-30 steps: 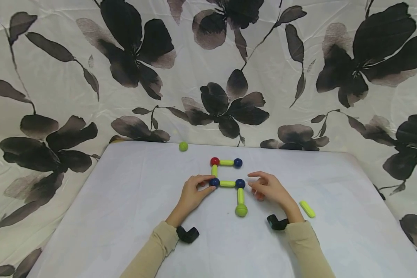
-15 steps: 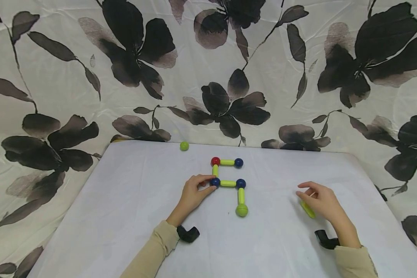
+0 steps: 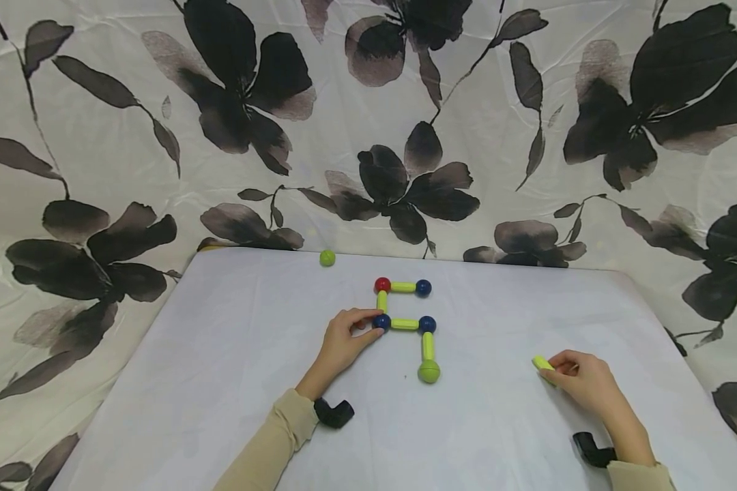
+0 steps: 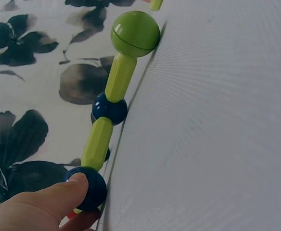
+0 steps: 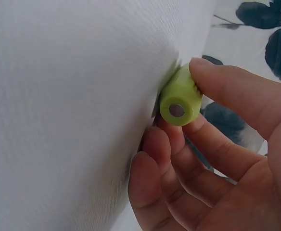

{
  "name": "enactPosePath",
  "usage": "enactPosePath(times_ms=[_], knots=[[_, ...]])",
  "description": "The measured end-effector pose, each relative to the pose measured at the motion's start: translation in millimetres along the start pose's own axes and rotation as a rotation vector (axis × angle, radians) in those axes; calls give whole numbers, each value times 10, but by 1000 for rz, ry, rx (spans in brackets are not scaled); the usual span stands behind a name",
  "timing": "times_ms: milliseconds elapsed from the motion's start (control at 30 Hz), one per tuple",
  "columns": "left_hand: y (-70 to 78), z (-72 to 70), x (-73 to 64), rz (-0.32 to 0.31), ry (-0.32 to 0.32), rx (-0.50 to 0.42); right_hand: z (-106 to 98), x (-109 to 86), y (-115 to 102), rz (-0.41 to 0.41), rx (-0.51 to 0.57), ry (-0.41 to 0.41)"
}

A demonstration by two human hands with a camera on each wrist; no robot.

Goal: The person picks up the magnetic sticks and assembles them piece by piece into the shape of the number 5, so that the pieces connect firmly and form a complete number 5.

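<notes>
On the white table lies an S-like chain of yellow-green rods and balls. It runs from a blue ball [image 3: 423,288] through a red ball [image 3: 383,286] down to a left blue ball [image 3: 381,322], then across to another blue ball [image 3: 427,324] and down to a green ball [image 3: 428,372]. My left hand [image 3: 342,342] pinches the left blue ball between thumb and fingers. Off to the right, my right hand [image 3: 583,382] pinches a loose yellow-green magnetic rod [image 5: 181,94] between thumb and fingers. A round metal disc shows in the rod's end in the right wrist view.
A second green ball [image 3: 327,258] sits alone near the table's back edge. Behind the table [image 3: 252,300] hangs a white cloth [image 3: 319,102] printed with dark flowers. Black wrist mounts [image 3: 334,413] are worn on both arms.
My right hand has moved from beside the chain rightward to the loose rod and now grips it. The left hand has stayed on its blue ball.
</notes>
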State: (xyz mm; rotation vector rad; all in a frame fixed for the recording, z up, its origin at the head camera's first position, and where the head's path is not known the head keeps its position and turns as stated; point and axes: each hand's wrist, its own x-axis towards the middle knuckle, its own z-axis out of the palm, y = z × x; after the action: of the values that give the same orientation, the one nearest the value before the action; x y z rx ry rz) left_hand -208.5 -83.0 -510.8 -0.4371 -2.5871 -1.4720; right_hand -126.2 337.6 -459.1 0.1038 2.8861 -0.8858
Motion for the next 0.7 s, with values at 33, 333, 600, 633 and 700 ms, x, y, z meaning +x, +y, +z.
enactPosePath(times_ms=[33,333,600,633,700], knots=[[-3,0,1,6,1,-1,4,4,0,3,-2,0],[13,-16,0,6,1,-21,-4,53,-34,-22,-20,9],[5,-12,-5,5,6,-24,-59,178,-238,-96,-16,35],[6,-12,-5,6,5,-23,-61,193,-276,-104,-14,38],[11,-12,-6,5,4,-24,-64,230,-358,-124,-2,41]])
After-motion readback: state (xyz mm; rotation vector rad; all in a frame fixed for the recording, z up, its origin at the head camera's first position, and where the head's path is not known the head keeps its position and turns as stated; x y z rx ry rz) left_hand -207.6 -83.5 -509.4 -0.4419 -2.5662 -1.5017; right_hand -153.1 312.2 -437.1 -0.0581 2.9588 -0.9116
